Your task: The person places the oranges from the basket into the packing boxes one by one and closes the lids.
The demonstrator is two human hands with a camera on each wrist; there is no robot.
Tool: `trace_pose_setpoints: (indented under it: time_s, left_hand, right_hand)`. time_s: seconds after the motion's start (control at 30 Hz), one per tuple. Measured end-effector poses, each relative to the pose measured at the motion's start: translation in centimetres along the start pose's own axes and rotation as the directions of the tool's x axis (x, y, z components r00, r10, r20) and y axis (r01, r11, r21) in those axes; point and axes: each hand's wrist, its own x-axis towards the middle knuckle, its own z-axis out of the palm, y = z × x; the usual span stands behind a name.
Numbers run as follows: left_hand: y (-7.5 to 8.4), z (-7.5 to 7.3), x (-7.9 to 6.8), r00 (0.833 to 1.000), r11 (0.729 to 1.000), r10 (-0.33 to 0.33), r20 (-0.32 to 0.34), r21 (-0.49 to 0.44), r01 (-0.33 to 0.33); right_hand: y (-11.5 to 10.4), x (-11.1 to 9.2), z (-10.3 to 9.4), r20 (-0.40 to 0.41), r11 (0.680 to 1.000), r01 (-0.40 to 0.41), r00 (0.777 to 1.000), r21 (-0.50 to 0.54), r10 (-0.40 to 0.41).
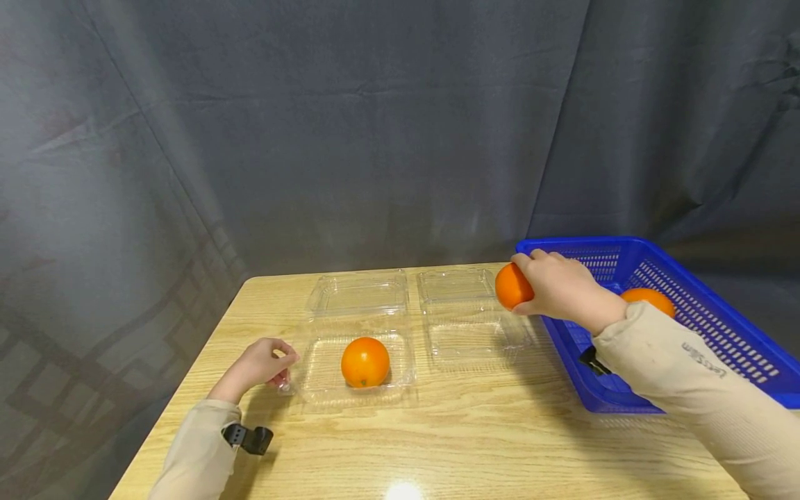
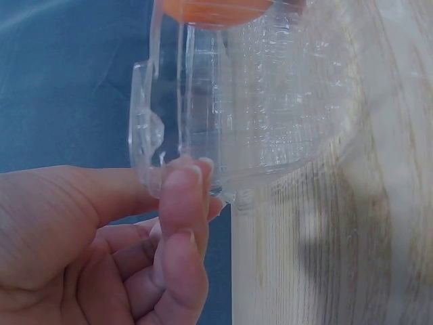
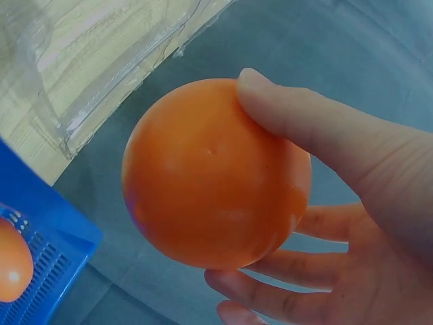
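My right hand (image 1: 558, 287) grips an orange (image 1: 514, 285) above the table, between the blue basket and the right clear plastic clamshell box (image 1: 469, 340). In the right wrist view, the thumb lies over one side of that orange (image 3: 210, 176) and the fingers curl round the other. My left hand (image 1: 261, 364) pinches the near left corner of the left clear clamshell box (image 1: 312, 399) between thumb and fingertips. The left wrist view shows the fingertips (image 2: 183, 183) on the box's rim (image 2: 143, 128). Inside this box sits another orange (image 1: 365, 362).
A blue plastic basket (image 1: 581, 244) stands at the right, with an orange (image 1: 650, 301) in it. Both boxes lie with their lids (image 1: 359, 292) folded back toward the far table edge. Behind the wooden table (image 1: 462, 430) hangs a grey curtain (image 1: 375, 139).
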Motion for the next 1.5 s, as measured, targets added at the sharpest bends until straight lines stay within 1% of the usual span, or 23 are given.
trace_pose_setpoints:
  time_s: [0.4,0.57,0.77,1.03,1.23,1.5]
  left_hand:
    - [0.1,0.1,-0.1,1.0,1.0,-0.004,-0.001,-0.004,0.004]
    - [0.1,0.1,-0.2,1.0,1.0,-0.004,-0.003,-0.006,0.004]
    - [0.1,0.1,-0.2,1.0,1.0,-0.006,-0.001,-0.012,0.005]
    - [0.0,0.2,-0.3,1.0,1.0,-0.006,-0.004,-0.015,0.006]
    - [0.1,0.1,-0.3,1.0,1.0,-0.001,-0.005,-0.014,0.001]
    - [0.1,0.1,-0.3,1.0,1.0,-0.008,-0.004,-0.019,0.008]
  right_hand:
    - [-1.4,0.2,0.1,0.009,0.999,0.033,0.999,0.026,-0.033]
    - [-2.0,0.3,0.2,0.019,0.999,0.037,0.999,0.02,-0.037]
    - [-2.6,0.4,0.4,-0.005,0.998,0.064,0.998,0.011,-0.064]
    - [-3.2,0.5,0.9,-0.012,0.996,0.081,0.997,0.03,-0.08]
    - [-3.7,0.6,1.2,-0.038,0.994,0.104,0.994,0.024,-0.103]
    - [-4.5,0.9,1.4,-0.019,0.993,0.119,0.993,0.016,-0.118]
